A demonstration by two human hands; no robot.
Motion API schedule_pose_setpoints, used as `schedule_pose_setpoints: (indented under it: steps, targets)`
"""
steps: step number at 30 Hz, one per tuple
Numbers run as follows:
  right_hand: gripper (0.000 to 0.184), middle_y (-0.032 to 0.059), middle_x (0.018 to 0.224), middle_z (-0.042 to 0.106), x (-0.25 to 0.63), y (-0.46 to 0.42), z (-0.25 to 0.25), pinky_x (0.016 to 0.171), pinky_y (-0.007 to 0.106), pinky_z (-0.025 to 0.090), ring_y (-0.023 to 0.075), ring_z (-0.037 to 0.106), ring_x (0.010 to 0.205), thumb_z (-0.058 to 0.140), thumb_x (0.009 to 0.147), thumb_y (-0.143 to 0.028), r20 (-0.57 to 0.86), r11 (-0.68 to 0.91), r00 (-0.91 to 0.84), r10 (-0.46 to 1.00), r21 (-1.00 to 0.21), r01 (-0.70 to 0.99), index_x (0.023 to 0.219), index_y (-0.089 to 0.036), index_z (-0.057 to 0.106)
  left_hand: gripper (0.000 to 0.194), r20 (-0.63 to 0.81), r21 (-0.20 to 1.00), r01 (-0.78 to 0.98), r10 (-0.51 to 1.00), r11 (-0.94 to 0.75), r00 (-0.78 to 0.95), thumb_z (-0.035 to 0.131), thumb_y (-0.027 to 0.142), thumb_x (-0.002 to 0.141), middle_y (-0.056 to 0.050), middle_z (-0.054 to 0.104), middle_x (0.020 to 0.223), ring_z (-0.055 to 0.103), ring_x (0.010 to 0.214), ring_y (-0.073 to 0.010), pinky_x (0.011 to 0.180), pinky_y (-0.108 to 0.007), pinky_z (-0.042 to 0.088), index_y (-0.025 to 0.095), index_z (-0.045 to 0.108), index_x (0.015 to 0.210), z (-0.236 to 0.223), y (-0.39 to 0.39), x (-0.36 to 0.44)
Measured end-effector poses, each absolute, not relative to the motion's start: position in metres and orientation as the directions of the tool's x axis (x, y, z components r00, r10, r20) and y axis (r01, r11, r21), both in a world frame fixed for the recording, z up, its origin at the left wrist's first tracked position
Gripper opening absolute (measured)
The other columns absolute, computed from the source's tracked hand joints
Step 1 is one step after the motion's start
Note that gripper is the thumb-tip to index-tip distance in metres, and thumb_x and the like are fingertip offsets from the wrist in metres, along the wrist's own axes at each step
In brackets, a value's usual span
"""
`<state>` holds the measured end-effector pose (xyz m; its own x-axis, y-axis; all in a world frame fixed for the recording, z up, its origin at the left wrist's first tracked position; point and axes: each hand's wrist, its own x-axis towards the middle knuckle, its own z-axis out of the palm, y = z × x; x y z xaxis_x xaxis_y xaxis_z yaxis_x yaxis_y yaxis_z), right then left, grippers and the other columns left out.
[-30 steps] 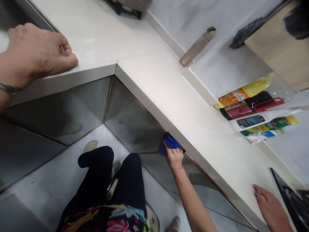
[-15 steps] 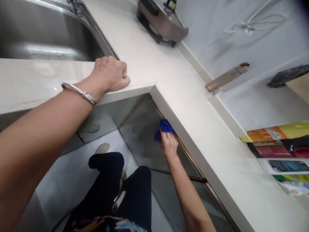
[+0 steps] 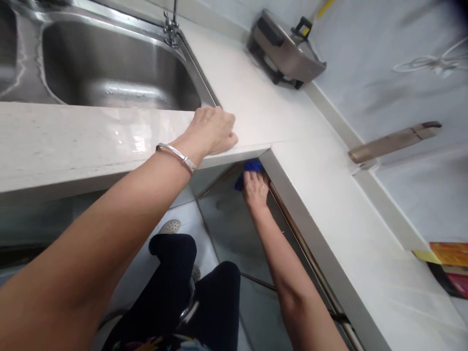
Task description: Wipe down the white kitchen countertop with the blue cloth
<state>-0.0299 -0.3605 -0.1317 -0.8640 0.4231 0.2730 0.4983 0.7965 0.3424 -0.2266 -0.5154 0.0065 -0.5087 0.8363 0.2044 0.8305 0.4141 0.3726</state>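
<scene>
1. White stone surface [image 3: 91, 141] turns a corner beside a steel sink [image 3: 109, 17].
2. Left hand [image 3: 214, 130] rests on the edge, fingers curled, holding nothing.
3. Right hand [image 3: 256, 190] reaches below, fingers closed on a blue cloth [image 3: 252, 166] just under the edge.

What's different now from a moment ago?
The right hand has slid the blue cloth along under the counter, toward the inner corner. The left hand has shifted slightly nearer that corner along the edge. The view has swung, bringing the steel sink into sight. The cloth stays in the right hand, and the left hand still rests on the counter, holding nothing.
</scene>
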Motion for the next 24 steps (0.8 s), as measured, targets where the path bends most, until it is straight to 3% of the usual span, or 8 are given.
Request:
schedule_pose_setpoints:
  steps: [7,13,17,19,24]
  targets:
    - [0.043,0.0216,0.133,0.059,0.009,-0.347,-0.156,0.116,0.054,0.027,0.0308,0.050,0.124,0.033,0.098,-0.013,0.151,0.875,-0.962,0.227,0.403,0.269,0.134,-0.010,0.055,0.046,0.175,0.393,0.820,0.842,0.415,-0.510,0.049,0.044,0.084,-0.012,0.070,0.107,0.055,0.118,-0.0382,0.097,-0.052,0.042,0.026,0.069,0.121,0.003,-0.515,-0.235]
    - [0.038,0.0133,0.120,0.067,0.097,-0.375,-0.210,0.114,0.047,0.038,0.0255,0.057,0.113,0.040,0.096,-0.011,0.029,0.891,-0.970,0.240,0.391,0.232,0.128,-0.014,0.061,0.053,0.128,0.412,0.815,0.860,0.407,-0.494,0.048,0.048,0.083,-0.013,0.067,0.115,0.050,0.125,-0.0390,0.102,-0.051,0.037,0.025,0.063,0.128,0.002,-0.514,-0.239]
    - [0.041,0.0133,0.128,0.065,0.165,-0.392,-0.244,0.118,0.045,0.033,0.0241,0.056,0.119,0.045,0.095,-0.012,-0.154,0.896,-0.941,0.300,0.383,0.223,0.132,-0.016,0.061,0.059,0.088,0.387,0.813,0.861,0.434,-0.501,0.042,0.051,0.084,-0.012,0.065,0.121,0.045,0.129,-0.0384,0.104,-0.050,0.032,0.023,0.060,0.132,0.006,-0.515,-0.238]
    - [0.043,0.0122,0.129,0.065,0.202,-0.401,-0.257,0.120,0.043,0.033,0.0231,0.057,0.120,0.048,0.093,-0.011,-0.238,0.902,-0.915,0.324,0.370,0.223,0.133,-0.017,0.062,0.060,0.097,0.387,0.818,0.864,0.425,-0.495,0.038,0.053,0.085,-0.010,0.065,0.123,0.046,0.125,-0.0360,0.103,-0.051,0.031,0.022,0.061,0.131,0.007,-0.517,-0.237]
    - [0.044,0.0084,0.112,0.073,0.305,-0.435,-0.282,0.112,0.038,0.045,0.0227,0.065,0.110,0.056,0.082,-0.009,-0.342,0.917,-0.881,0.326,0.341,0.207,0.121,-0.020,0.071,0.063,0.148,0.382,0.829,0.858,0.409,-0.491,0.033,0.059,0.086,-0.006,0.065,0.120,0.046,0.106,-0.0269,0.095,-0.051,0.032,0.021,0.064,0.127,0.005,-0.519,-0.235]
